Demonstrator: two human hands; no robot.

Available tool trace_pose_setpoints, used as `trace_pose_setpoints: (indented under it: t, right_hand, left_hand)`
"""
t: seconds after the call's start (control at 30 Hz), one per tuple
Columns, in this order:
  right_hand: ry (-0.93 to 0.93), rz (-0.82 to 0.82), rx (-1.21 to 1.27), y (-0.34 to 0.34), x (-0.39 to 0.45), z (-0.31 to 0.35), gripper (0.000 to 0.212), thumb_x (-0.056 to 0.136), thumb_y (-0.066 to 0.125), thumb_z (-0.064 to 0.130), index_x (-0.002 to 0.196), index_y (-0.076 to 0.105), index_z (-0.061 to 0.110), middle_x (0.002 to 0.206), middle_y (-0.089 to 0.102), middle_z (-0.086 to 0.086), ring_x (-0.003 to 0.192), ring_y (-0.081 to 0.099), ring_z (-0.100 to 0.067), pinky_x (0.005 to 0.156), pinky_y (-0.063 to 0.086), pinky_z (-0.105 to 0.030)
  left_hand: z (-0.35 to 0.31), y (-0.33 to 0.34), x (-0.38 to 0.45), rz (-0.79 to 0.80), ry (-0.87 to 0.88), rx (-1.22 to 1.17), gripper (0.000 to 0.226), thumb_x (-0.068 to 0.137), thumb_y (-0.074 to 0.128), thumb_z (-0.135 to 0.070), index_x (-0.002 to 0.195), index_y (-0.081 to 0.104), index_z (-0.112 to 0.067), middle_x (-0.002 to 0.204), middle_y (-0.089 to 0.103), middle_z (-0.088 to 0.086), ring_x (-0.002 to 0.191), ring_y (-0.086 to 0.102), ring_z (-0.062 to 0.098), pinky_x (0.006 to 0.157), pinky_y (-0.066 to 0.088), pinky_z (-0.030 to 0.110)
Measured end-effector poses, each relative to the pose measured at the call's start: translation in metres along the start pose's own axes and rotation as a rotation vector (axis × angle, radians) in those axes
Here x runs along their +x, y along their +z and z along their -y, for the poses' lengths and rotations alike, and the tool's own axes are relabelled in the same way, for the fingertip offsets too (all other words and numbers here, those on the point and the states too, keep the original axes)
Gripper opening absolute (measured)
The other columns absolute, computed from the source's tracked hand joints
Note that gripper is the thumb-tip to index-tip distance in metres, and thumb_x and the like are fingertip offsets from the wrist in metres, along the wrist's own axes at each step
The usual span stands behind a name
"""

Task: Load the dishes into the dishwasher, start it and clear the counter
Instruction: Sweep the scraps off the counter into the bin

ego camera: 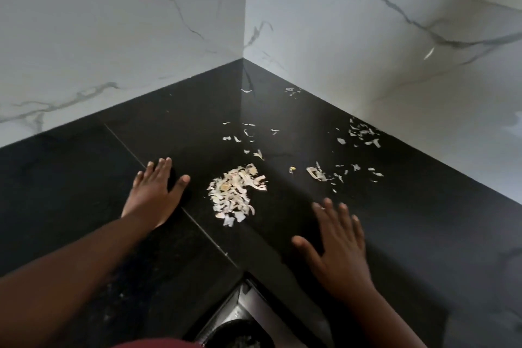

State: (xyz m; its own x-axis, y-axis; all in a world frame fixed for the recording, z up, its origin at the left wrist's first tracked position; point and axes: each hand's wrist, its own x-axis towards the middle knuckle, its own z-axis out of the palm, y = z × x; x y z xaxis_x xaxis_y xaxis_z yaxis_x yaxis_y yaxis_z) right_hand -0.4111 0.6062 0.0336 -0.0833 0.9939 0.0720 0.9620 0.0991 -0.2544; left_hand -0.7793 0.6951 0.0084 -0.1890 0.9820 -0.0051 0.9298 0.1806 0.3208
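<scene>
A black corner counter (pixel 84 178) carries a heap of pale, papery peel scraps (pixel 236 192) in its middle. Smaller loose scraps (pixel 363 133) lie scattered toward the right wall, and a few more scraps (pixel 319 174) sit just right of the heap. My left hand (pixel 155 192) lies flat on the counter to the left of the heap, fingers straight and spread. To the heap's lower right my right hand (pixel 336 243) is flat too, fingers spread, holding nothing. Neither hand touches the heap.
White marble-look walls (pixel 141 22) meet at the corner behind the counter. At the bottom centre, below the counter's inner edge, a dark round container (pixel 231 333) shows beside a metallic surface. A strip of red clothing is at the bottom edge.
</scene>
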Motion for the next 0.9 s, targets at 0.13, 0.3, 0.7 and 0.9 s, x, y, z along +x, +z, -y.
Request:
trace_pose_setpoints:
  t: [0.13, 0.3, 0.7, 0.9]
  right_hand:
    - [0.278, 0.174, -0.046, -0.018, -0.046, -0.070, 0.114, 0.067, 0.007, 0.094, 0.155, -0.006, 0.023, 0.161, -0.017, 0.000, 0.142, -0.025, -0.012, 0.120, -0.010, -0.037]
    - [0.314, 0.208, -0.115, -0.013, -0.056, -0.073, 0.129, 0.054, -0.005, 0.101, 0.149, -0.023, 0.016, 0.156, -0.032, -0.005, 0.142, -0.032, -0.021, 0.117, -0.017, -0.038]
    - [0.049, 0.194, -0.043, 0.029, 0.037, 0.009, 0.124, 0.062, -0.004, 0.098, 0.148, -0.024, 0.011, 0.155, -0.031, -0.012, 0.140, -0.036, -0.028, 0.112, -0.026, -0.042]
    - [-0.065, 0.211, -0.025, 0.039, 0.080, 0.049, 0.119, 0.068, 0.003, 0.094, 0.148, -0.024, 0.009, 0.156, -0.028, -0.015, 0.141, -0.031, -0.033, 0.113, -0.022, -0.045]
  left_hand:
    - [0.000, -0.001, -0.001, 0.001, 0.007, 0.024, 0.092, 0.084, 0.017, -0.074, 0.155, 0.019, -0.016, 0.162, 0.016, 0.003, 0.150, 0.006, 0.019, 0.121, 0.004, 0.037]
    - [-0.002, 0.001, -0.001, 0.008, 0.003, 0.073, 0.095, 0.083, 0.020, -0.079, 0.155, 0.018, -0.017, 0.163, 0.012, 0.002, 0.150, 0.004, 0.019, 0.121, 0.004, 0.039]
    - [-0.002, 0.002, 0.002, 0.004, -0.022, 0.096, 0.099, 0.079, 0.017, -0.086, 0.155, 0.015, -0.024, 0.163, 0.007, -0.007, 0.149, -0.001, 0.012, 0.122, 0.003, 0.036]
    - [0.001, 0.002, 0.003, 0.017, -0.027, 0.089, 0.098, 0.078, 0.016, -0.086, 0.156, 0.012, -0.027, 0.162, 0.002, -0.009, 0.147, -0.007, 0.008, 0.122, 0.001, 0.035]
